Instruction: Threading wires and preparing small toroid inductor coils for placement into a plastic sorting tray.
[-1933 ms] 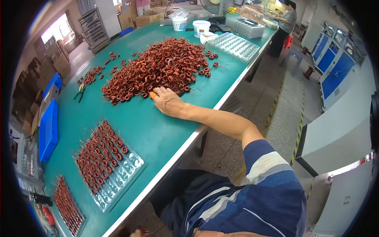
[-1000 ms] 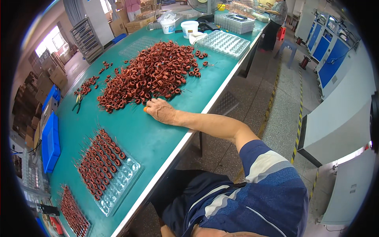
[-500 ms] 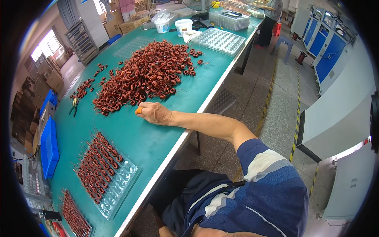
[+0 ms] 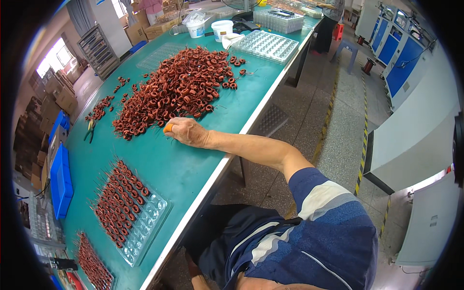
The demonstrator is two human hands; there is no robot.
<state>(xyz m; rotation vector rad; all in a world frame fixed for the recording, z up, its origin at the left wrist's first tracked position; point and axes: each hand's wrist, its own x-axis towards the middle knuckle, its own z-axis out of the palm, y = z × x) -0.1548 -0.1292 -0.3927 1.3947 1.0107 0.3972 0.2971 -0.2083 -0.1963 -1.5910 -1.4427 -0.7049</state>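
My right hand (image 4: 189,132) is low over the green table at the near edge of a large heap of red-brown wire-wound ring coils (image 4: 181,84). Its fingers are curled together, and an orange finger cot (image 4: 168,128) covers one tip. Whatever lies between the fingers is hidden. Closer to me on the left, a clear plastic tray (image 4: 153,217) holds rows of the same coils (image 4: 121,203), wire ends up; its cups along the right side hold none. Another filled tray (image 4: 94,263) stands at the lower left. My left hand is out of sight.
Pliers (image 4: 90,129) lie left of the heap, by scattered coils (image 4: 100,107). White tubs (image 4: 223,31), a clear tray (image 4: 267,46) and stacked trays (image 4: 279,20) stand at the far end. A blue bin (image 4: 61,181) borders the left side. The white table edge (image 4: 212,181) runs along my right.
My right hand has shifted very slightly left and up in the picture, fingers still curled. The whole view has moved a little too. Heap and trays look the same.
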